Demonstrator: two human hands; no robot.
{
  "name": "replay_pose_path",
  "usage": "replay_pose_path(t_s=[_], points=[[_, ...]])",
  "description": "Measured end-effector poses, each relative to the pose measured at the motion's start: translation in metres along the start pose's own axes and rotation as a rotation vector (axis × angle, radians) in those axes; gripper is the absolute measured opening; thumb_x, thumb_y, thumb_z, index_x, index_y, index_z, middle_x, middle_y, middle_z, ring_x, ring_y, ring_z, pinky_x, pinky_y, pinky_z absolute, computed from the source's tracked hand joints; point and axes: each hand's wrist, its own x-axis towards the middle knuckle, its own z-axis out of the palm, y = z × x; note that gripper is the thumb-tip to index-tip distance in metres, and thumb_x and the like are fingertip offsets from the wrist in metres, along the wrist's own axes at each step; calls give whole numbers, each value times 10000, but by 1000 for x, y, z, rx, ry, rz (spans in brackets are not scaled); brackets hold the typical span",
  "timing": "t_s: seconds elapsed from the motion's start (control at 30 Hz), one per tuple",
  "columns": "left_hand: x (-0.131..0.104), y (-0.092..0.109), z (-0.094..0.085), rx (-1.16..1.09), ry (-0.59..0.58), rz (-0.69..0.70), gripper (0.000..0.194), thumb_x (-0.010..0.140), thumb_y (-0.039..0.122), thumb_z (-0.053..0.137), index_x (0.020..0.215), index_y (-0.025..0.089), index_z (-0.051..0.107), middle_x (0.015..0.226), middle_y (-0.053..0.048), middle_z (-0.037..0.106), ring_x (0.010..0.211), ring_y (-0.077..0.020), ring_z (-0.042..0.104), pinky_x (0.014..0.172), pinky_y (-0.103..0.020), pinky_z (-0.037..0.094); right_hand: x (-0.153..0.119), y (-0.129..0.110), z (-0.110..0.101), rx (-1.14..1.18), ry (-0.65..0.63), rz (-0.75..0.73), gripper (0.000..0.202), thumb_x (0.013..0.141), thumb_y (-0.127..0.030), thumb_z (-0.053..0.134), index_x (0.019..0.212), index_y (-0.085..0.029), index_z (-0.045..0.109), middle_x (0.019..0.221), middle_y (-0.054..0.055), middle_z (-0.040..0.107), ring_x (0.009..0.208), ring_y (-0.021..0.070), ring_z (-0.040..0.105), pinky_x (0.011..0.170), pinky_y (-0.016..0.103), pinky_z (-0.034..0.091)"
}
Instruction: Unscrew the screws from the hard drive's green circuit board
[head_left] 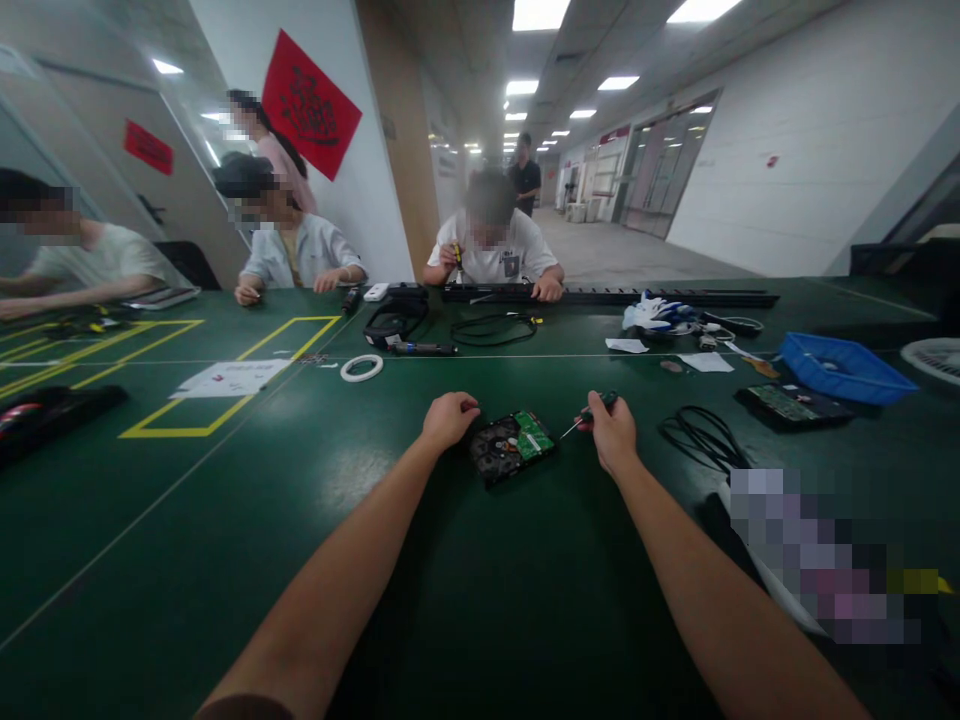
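Note:
A hard drive lies on the green table, its green circuit board facing up. My right hand is wrapped round a screwdriver with a dark green and red handle. The screwdriver's thin metal shaft points down and left, its tip just off the drive's right edge. Beside the drive's upper left corner is my left hand, its fingers curled together in a pinch. Whatever may be between those fingertips is too small or hidden to tell.
To the right are a black cable, another hard drive and a blue tray. Gloves lie further back. A white tape roll and a paper sheet are on the left. Several people sit across the table.

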Motion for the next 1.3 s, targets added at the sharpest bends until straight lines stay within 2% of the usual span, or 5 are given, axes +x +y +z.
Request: replay_pose_path(t_s=[0.3, 0.6, 0.87, 1.1, 1.3], points=[[0, -2, 0, 8, -17, -20, 111, 834, 292, 670, 856, 237, 764, 893, -44, 741, 847, -211, 670, 818, -304, 505, -1, -1, -2, -32, -36, 0, 390, 804, -559, 668, 991, -230, 576, 867, 12, 678, 676, 161, 688, 557, 264, 585], [-4, -1, -1, -65, 104, -56, 134, 896, 257, 589, 891, 203, 711, 904, -55, 727, 858, -204, 660, 797, -298, 493, -4, -5, -1, -45, -20, 8, 348, 804, -528, 664, 968, -233, 578, 812, 7, 675, 678, 168, 679, 575, 274, 582], [-9, 30, -12, -225, 168, 57, 118, 897, 237, 588, 994, 206, 646, 928, -22, 720, 840, -170, 658, 777, -274, 514, 5, -6, -3, 277, -70, 92, 249, 726, -323, 744, 888, -201, 598, 773, 4, 649, 712, 154, 664, 627, 270, 579], [-19, 62, -15, -319, 175, 227, 100, 893, 245, 593, 961, 212, 658, 939, -9, 709, 863, -168, 654, 795, -287, 521, 2, -22, -16, 355, -315, 262, 239, 661, -246, 744, 857, -171, 632, 737, 4, 616, 499, 64, 469, 352, 159, 331], [-32, 93, -18, -370, 2, 346, 121, 895, 262, 611, 999, 216, 653, 960, -11, 700, 873, -169, 652, 796, -296, 532, -20, -34, -5, 315, -685, 361, 240, 734, -325, 780, 809, -153, 631, 741, -9, 622, 421, 3, 258, 315, 112, 158]])
